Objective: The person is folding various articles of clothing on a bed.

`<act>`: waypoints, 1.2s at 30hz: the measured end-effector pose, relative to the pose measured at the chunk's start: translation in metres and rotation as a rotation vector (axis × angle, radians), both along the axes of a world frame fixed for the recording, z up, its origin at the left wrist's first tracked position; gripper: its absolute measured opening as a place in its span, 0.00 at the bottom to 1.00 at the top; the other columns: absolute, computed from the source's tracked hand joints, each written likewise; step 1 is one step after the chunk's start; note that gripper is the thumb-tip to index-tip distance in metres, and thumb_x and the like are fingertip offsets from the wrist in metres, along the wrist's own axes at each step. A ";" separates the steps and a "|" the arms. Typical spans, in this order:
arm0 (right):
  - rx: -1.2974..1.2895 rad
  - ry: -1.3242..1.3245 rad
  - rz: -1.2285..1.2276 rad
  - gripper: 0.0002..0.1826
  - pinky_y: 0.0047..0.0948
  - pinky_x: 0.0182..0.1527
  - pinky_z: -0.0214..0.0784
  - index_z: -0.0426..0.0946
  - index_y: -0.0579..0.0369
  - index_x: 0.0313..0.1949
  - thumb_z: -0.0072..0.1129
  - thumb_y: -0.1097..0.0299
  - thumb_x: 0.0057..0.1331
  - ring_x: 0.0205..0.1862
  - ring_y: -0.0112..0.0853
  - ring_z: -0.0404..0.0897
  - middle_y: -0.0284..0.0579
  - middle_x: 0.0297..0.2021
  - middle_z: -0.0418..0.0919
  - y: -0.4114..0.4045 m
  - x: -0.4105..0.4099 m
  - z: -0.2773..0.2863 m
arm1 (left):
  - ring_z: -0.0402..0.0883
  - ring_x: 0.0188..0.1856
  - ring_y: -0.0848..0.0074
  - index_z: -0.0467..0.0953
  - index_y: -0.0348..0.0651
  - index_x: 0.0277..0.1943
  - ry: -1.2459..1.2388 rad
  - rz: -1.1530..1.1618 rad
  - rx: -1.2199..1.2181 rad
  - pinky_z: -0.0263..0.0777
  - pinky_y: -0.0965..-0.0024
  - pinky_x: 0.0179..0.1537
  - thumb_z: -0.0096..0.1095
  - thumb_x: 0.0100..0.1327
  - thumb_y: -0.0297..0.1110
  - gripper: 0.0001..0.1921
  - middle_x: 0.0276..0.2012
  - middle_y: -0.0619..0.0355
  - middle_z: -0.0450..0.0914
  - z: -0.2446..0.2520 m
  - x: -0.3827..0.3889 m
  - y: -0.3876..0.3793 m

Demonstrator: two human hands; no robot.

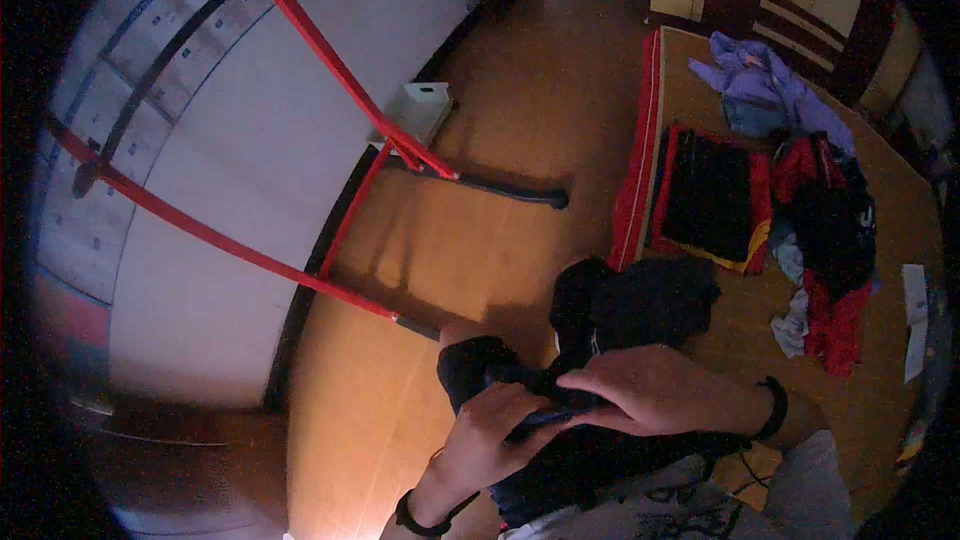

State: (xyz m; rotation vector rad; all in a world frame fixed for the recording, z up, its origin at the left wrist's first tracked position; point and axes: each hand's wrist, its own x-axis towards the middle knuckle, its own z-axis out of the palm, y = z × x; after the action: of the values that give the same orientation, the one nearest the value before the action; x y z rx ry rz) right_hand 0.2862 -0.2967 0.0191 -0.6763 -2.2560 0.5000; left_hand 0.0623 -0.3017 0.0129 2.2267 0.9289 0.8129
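Note:
In front of my body I hold a dark, bunched garment (pixel 551 414) between both hands. My left hand (pixel 491 431) pinches its near side with bent fingers, and my right hand (pixel 645 390) grips it from the other side, thumb pointing toward the left hand. The hands almost touch at the fingertips. Parts of the garment hang past them toward the floor and over my lap, and the fingers hide what they grip. Just beyond my right hand, black cloth (pixel 652 300) lies bunched at the table's near corner; whether it belongs to the same garment I cannot tell.
The brown table (pixel 892 187) with a red side (pixel 639 142) carries a folded black-and-red stack (pixel 709 187), a purple garment (pixel 787 90) and a loose red-and-black pile (pixel 829 210). To the left stands a red-framed rack (pixel 322 52) on the wooden floor, near a white bin (pixel 424 109).

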 end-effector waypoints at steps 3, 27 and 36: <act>-0.183 -0.137 -0.084 0.17 0.35 0.29 0.71 0.75 0.58 0.39 0.63 0.57 0.60 0.30 0.40 0.78 0.46 0.29 0.76 -0.002 0.008 0.000 | 0.76 0.27 0.60 0.78 0.37 0.35 0.020 0.048 -0.028 0.70 0.64 0.27 0.72 0.49 0.29 0.11 0.26 0.51 0.76 -0.003 -0.008 -0.005; -0.012 -0.530 -0.237 0.23 0.43 0.53 0.57 0.75 0.55 0.33 0.68 0.49 0.52 0.41 0.42 0.73 0.44 0.31 0.76 0.009 0.082 -0.026 | 0.75 0.24 0.64 0.77 0.35 0.32 -0.009 0.266 -0.108 0.67 0.69 0.25 0.72 0.51 0.28 0.10 0.25 0.51 0.75 0.002 -0.042 -0.020; -0.060 -0.411 -0.362 0.19 0.33 0.33 0.67 0.69 0.52 0.28 0.70 0.56 0.51 0.32 0.41 0.75 0.42 0.29 0.73 -0.004 0.073 0.027 | 0.76 0.26 0.63 0.77 0.37 0.35 0.091 0.286 -0.166 0.69 0.69 0.27 0.75 0.45 0.28 0.14 0.26 0.50 0.76 0.009 -0.068 -0.014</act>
State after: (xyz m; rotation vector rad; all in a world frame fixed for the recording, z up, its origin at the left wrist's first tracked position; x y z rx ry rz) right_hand 0.3590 -0.3009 0.0465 -1.2862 -2.4161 0.2664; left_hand -0.0054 -0.3161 0.0214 2.0284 1.3313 0.7325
